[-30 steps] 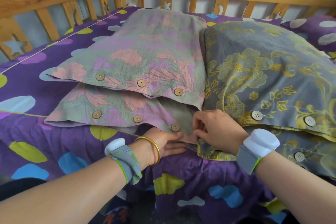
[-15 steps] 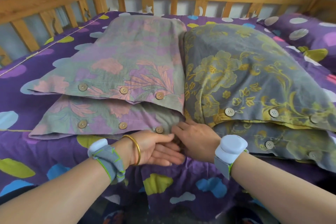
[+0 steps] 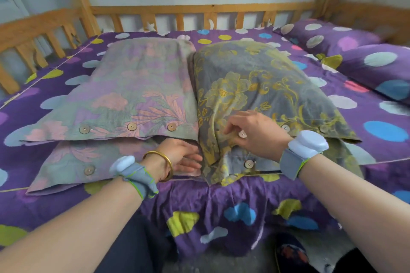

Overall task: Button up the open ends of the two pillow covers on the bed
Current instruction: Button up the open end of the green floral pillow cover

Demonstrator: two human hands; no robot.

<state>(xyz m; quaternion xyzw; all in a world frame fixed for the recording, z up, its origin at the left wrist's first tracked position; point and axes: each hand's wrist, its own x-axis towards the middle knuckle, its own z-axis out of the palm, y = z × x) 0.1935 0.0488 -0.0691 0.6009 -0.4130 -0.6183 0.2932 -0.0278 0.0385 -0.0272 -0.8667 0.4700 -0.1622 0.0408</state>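
A pink-and-green floral pillow cover (image 3: pixel 137 95) lies on the left of the bed, with its upper flap apart from the lower flap; each flap has wooden buttons. Touching it on the right is a grey-and-yellow floral pillow cover (image 3: pixel 255 82), also open at its near end. My left hand (image 3: pixel 182 155) lies flat on the pink cover's lower flap, fingers apart and pointing at the seam between the pillows. My right hand (image 3: pixel 255 133) pinches the grey cover's upper flap beside a white button (image 3: pixel 242 133). Another button (image 3: pixel 249 163) sits on the lower flap below it.
A purple dotted sheet (image 3: pixel 221 206) covers the bed and hangs over the near edge. Two purple dotted pillows (image 3: pixel 366 62) lie at the far right. A wooden rail (image 3: pixel 199 9) runs along the back and left. A patterned slipper (image 3: pixel 290 255) is on the floor.
My right hand has risen from the gap between the pillows onto the grey cover's upper flap. My left hand stays on the pink cover's lower flap. The view has swung right.
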